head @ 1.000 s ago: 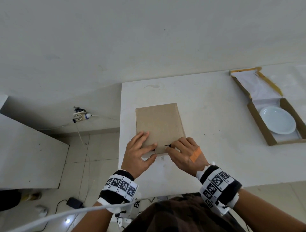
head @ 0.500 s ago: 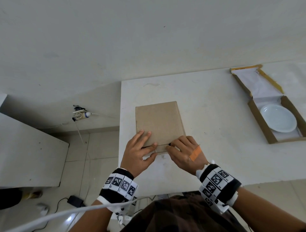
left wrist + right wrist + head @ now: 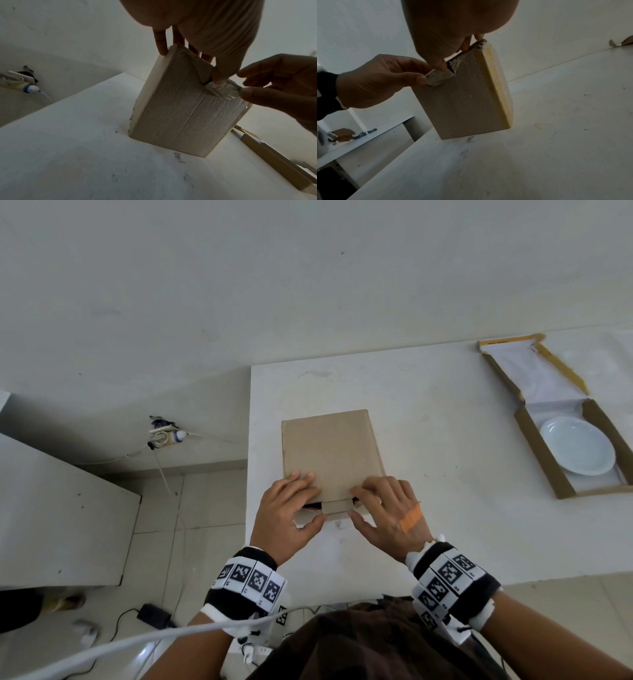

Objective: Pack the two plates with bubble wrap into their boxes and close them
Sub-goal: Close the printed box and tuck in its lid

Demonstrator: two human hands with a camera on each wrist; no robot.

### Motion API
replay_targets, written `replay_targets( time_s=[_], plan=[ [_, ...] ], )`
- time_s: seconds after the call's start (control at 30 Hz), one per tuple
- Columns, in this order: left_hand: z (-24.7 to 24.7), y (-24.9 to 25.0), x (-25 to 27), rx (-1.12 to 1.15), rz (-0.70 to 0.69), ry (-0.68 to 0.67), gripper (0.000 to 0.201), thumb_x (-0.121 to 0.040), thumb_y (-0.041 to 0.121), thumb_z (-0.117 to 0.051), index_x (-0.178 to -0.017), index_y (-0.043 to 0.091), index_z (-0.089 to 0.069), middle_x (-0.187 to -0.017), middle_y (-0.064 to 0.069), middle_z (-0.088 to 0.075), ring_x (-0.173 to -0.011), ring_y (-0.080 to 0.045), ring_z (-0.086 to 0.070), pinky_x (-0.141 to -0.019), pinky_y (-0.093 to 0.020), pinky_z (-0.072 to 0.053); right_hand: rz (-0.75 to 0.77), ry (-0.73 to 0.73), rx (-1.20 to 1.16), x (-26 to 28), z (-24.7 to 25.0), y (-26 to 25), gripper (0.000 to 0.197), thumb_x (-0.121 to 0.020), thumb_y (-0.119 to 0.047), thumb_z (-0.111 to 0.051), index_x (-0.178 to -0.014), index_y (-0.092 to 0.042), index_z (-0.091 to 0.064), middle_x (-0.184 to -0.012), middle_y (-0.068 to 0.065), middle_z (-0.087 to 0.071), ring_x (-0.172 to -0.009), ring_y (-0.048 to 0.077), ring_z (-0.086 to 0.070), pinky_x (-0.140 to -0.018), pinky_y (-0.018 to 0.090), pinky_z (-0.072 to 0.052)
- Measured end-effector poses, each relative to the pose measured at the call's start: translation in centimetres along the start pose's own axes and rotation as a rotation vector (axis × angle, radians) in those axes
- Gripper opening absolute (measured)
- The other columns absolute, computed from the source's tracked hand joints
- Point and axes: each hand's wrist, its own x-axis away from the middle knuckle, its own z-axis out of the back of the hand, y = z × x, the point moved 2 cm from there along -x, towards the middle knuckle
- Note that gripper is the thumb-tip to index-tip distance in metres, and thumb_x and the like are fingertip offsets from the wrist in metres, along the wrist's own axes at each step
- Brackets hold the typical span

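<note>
Closed cardboard box [image 3: 330,453] flat near the left end of the white table [image 3: 445,508], long axis running away from the person, tuck tab [image 3: 336,506] on the near edge facing the body. Left hand [image 3: 286,513] and right hand [image 3: 388,510] each clamped on a near corner, fingers on the lid, thumbs pinching the tab, probably to seat it. Second box [image 3: 561,440] open far right, white plate [image 3: 577,450] uncovered inside.
</note>
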Motion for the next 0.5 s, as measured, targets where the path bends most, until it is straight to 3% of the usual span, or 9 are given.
replay_targets(
  time_s=[0.13, 0.5],
  plan=[
    [-0.1, -0.1, 0.0, 0.015, 0.017, 0.012, 0.04, -0.074, 0.037, -0.068, -0.106, 0.014, -0.07, -0.124, 0.004, -0.061, -0.121, -0.015, -0.047, -0.097, -0.035, -0.041, -0.083, -0.07, -0.007, -0.2, 0.0, 1.1, 0.041, -0.078, -0.045, -0.067, -0.1, -0.01, -0.068, -0.115, 0.011, -0.063, -0.109, 0.026, -0.057, -0.089, 0.038, -0.043],
    [-0.2, -0.3, -0.9, 0.028, 0.051, 0.036, 0.029, -0.077, 0.042, -0.065, -0.097, 0.02, -0.068, -0.11, 0.008, -0.065, -0.104, -0.013, -0.051, -0.084, -0.033, -0.044, -0.157, -0.073, -0.038, -1.1, -0.2, 0.8, 0.025, -0.078, -0.039, -0.066, -0.081, -0.014, -0.065, -0.096, 0.006, -0.065, -0.084, 0.026, -0.056, -0.066, 0.035, -0.048]
  ],
)
